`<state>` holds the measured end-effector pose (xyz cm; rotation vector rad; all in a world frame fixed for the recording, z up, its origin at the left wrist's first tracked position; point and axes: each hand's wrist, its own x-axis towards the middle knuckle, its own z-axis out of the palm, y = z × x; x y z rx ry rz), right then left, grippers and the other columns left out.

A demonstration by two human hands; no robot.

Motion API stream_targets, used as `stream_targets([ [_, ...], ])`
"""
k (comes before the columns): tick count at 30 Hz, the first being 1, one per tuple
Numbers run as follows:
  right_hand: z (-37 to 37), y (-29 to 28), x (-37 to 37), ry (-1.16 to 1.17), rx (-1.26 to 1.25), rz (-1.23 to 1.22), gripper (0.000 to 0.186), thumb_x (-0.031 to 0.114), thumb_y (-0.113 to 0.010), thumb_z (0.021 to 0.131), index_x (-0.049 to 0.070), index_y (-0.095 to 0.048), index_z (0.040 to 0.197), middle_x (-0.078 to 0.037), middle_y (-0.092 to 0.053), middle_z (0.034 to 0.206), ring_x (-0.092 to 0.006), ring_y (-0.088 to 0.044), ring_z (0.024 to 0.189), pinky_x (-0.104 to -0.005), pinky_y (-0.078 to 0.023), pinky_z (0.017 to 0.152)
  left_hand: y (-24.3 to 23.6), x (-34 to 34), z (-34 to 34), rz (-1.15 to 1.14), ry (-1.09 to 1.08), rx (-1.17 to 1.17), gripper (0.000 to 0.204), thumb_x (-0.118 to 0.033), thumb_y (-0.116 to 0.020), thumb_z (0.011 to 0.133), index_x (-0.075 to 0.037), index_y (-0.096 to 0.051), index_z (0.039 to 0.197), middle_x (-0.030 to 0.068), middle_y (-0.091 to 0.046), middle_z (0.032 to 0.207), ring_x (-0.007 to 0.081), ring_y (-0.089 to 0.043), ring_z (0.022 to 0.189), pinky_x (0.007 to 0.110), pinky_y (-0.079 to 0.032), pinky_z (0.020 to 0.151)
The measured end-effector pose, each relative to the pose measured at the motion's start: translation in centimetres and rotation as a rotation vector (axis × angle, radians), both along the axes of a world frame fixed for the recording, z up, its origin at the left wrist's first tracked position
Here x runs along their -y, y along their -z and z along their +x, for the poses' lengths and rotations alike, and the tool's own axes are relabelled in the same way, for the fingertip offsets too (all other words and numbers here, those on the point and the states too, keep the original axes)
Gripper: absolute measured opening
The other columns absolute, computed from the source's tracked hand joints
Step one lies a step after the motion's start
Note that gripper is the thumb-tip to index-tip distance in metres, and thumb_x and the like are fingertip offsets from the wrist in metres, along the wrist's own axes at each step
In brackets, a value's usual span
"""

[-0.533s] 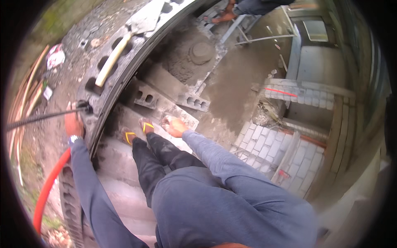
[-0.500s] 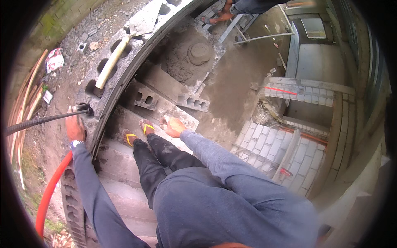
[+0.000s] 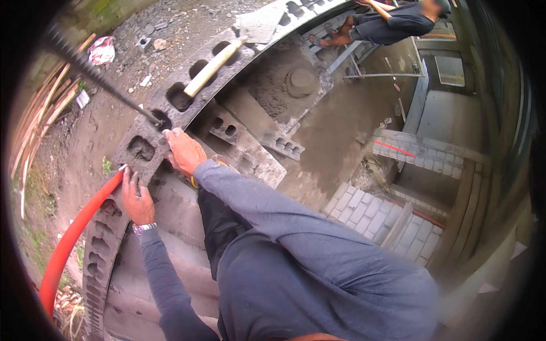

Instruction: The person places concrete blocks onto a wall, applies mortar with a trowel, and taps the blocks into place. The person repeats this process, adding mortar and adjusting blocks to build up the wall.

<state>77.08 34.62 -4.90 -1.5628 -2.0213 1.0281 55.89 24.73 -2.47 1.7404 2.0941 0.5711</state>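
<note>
A hollow-block wall (image 3: pixel 122 152) curves up the left side, its cells showing along the top. My left hand (image 3: pixel 137 200) lies against its inner edge, fingers stretched out, close to the upper end of an orange flexible pipe (image 3: pixel 71 241). My right hand (image 3: pixel 185 151) is at the same edge just beyond, fingers bent together; whether something small is in them is hidden. A ribbed steel bar (image 3: pixel 105 85) rises at a slant from the cell beside it. Farther along the wall top rests a trowel, with a pale wooden handle (image 3: pixel 215 66) and a mortar-coated blade (image 3: pixel 260 27).
Mortar with a round lump (image 3: pixel 301 83) lies on the floor ahead, near loose hollow blocks (image 3: pixel 282 146). A co-worker (image 3: pixel 392 24) is at the far right. Stacked pale blocks (image 3: pixel 369 207) stand right; long wooden strips (image 3: pixel 40 131) lie outside the wall.
My right hand has moved left to the wall edge. My left hand has come back from near the bar's base to the inner edge by the pipe's end. The view has shifted.
</note>
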Motion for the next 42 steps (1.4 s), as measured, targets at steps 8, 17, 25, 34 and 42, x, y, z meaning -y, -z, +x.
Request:
stream_targets([
  [8, -1.9, 1.5, -3.0, -0.138, 0.192, 0.023, 0.017, 0.014, -0.051, 0.099, 0.003, -0.062, 0.105, -0.022, -0.062, 0.102, -0.0418, -0.067, 0.092, -0.0532, -0.054, 0.079, -0.3, 5.7, 1.2, -0.106, -0.174, 0.180, 0.031, -0.007, -0.057, 0.096, 0.001, -0.068, 0.124, 0.0154, -0.054, 0.151, 0.0336, -0.050, 0.140, 0.042, -0.040, 0.115],
  [17, -4.8, 2.5, -2.1, -0.227, 0.136, 0.064, 0.020, 0.009, -0.055, 0.090, 0.003, -0.064, 0.107, -0.023, -0.066, 0.107, -0.0410, -0.068, 0.098, -0.0505, -0.056, 0.085, 0.1, 5.4, 0.2, -0.044, -0.235, 0.190, 0.031, -0.008, -0.062, 0.093, -0.005, -0.071, 0.123, 0.0122, -0.061, 0.143, 0.0304, -0.057, 0.133, 0.039, -0.044, 0.111],
  [25, -1.5, 1.2, 3.5, 0.007, 0.250, 0.159, 0.070, 0.016, -0.071, 0.083, -0.007, -0.044, 0.143, -0.027, -0.046, 0.148, -0.0416, -0.044, 0.138, -0.0509, -0.035, 0.116, 1.5, 2.9, -2.3, -0.151, -0.370, 0.208, 0.038, -0.016, -0.063, 0.095, -0.005, -0.065, 0.130, 0.0151, -0.064, 0.137, 0.0314, -0.064, 0.120, 0.041, -0.049, 0.104],
  [34, -4.1, 1.2, 6.2, -0.253, 0.550, 0.244, 0.081, 0.020, -0.066, 0.083, -0.004, -0.035, 0.154, -0.025, -0.025, 0.164, -0.0421, -0.021, 0.154, -0.0619, -0.017, 0.123, 2.1, 0.2, -0.6, -0.368, -0.399, 0.253, 0.042, -0.026, -0.063, 0.094, -0.009, -0.066, 0.133, 0.0180, -0.072, 0.119, 0.0337, -0.070, 0.106, 0.044, -0.053, 0.094],
  [42, 3.8, 1.7, 2.4, -0.052, 0.286, 0.389, 0.042, 0.006, -0.072, 0.077, 0.006, -0.065, 0.119, -0.011, -0.068, 0.113, -0.0288, -0.062, 0.107, -0.0408, -0.044, 0.096, 4.4, -1.1, -1.7, -0.429, -0.304, 0.029, 0.053, -0.044, -0.062, 0.093, -0.010, -0.067, 0.132, 0.0207, -0.069, 0.127, 0.0397, -0.065, 0.116, 0.048, -0.049, 0.102],
])
